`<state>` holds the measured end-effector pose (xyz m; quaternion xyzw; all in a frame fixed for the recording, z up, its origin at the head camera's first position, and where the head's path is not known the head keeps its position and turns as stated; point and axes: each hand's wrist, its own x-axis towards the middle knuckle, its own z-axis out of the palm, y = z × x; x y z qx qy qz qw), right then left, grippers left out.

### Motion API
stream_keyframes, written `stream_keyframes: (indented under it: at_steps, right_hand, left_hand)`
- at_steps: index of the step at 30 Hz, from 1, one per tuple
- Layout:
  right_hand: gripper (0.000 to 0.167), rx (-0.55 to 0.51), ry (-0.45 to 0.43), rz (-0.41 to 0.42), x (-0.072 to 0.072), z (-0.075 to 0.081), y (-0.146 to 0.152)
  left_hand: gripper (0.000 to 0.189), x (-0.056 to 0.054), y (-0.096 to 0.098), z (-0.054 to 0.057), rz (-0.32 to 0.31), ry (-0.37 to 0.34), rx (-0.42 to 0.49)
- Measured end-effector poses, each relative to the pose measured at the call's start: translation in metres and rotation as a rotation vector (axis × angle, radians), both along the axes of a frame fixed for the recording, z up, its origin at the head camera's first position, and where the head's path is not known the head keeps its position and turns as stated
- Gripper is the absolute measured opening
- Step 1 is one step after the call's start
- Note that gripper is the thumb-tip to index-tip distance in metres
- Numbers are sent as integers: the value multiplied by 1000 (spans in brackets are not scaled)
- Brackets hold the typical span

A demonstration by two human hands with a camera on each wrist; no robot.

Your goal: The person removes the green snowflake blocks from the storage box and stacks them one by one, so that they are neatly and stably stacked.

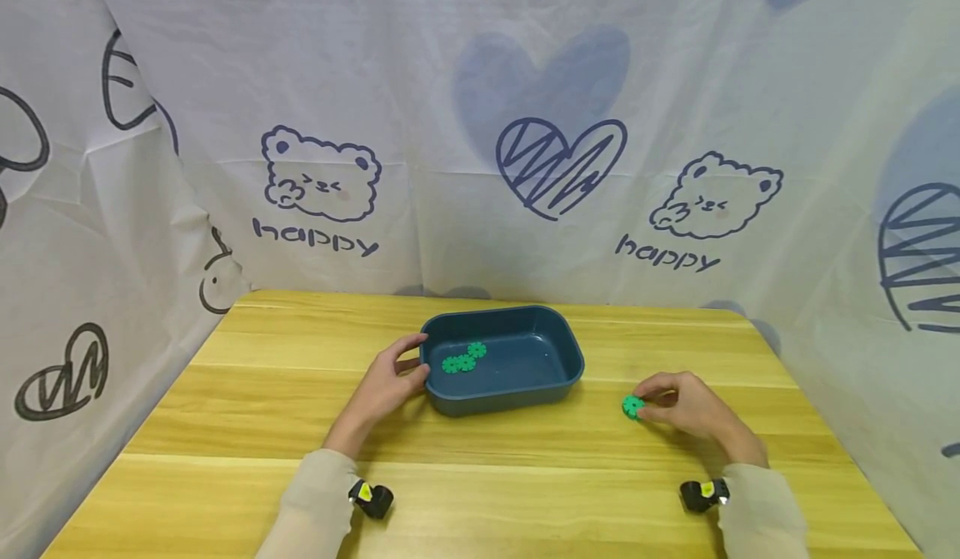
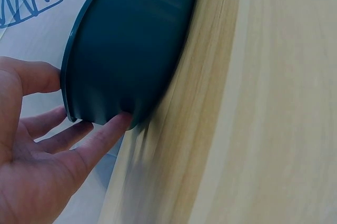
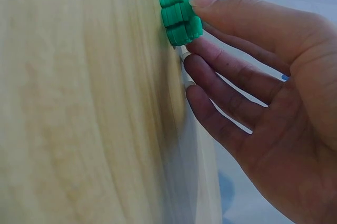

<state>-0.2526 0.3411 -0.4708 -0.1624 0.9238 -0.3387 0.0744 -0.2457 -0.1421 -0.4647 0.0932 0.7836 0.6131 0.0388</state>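
Note:
A dark blue rectangular tub (image 1: 487,394) sits on the table with green notched discs (image 1: 477,350) lying at the left of its floor. My left hand (image 1: 388,380) rests its spread fingertips and thumb against the outside of the tub's left end; in the left wrist view, fingers (image 2: 108,137) touch its end wall (image 2: 121,50). To the right of the tub, my right hand (image 1: 686,405) pinches a green notched disc stack (image 1: 632,407) between thumb and fingertips. The right wrist view shows the green disc stack (image 3: 179,16) side-on, several layers thick, with the other fingers extended below.
The light wood-grain table (image 1: 525,492) extends all around the tub. Behind it hangs a white cloth (image 1: 442,201) with heart and bear drawings, and more cloth flanks both sides. A black wrist device (image 1: 371,499) is strapped at each sleeve.

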Motion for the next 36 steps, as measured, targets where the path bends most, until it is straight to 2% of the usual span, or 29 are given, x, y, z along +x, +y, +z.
stream_keyframes:
  at_steps: [12, 20, 24, 30, 33, 36]
  right_hand:
    - [32, -1, -1, -13, 1, 6, -6]
    - [31, -31, 148, -14, 3, 23, -21]
    - [25, -61, 206, 12, 0, 36, -43]
    - [21, -107, 247, 88, -15, 50, -88]
    - [17, -143, 270, 132, -24, 53, -116]
    - [15, -132, 285, 179, -34, 50, -144]
  left_hand:
    - [54, 0, -1, 1, 6, 0, 0]
    - [54, -1, 1, -3, 5, -4, 10]
    - [54, -2, 2, -2, 15, 4, 6]
    - [54, -2, 3, -2, 13, 11, -5]
    - [54, -2, 2, -2, 9, 10, -2]
    - [54, -1, 1, -2, 13, 9, -2]
